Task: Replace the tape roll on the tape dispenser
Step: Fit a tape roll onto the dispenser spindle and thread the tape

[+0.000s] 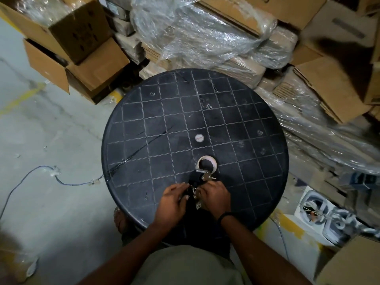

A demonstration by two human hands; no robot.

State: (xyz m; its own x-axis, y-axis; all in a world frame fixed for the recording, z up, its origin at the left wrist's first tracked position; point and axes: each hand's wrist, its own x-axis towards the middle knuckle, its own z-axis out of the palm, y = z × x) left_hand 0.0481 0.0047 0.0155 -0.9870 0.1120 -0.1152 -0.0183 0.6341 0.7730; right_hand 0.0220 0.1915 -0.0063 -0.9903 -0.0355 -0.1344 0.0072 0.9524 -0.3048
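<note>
A black tape dispenser (202,178) with metal parts lies on the near side of a round black table (144,112). Both hands grip it near its handle end: my left hand (171,200) from the left, my right hand (214,197) from the right. Its metal front plate pokes out beyond my fingers. Right past that plate lies a tape roll (206,163), a pale ring that touches or overlaps the dispenser's front. The dispenser's black body is mostly hidden by my hands and hard to tell from the dark table.
A small white round cap (199,138) sits at the table's centre. Cardboard boxes (86,64) and plastic-wrapped stacks (205,33) crowd the far and right sides. A blue cable (61,182) runs over the concrete floor at left. White packaged goods (316,210) lie at right.
</note>
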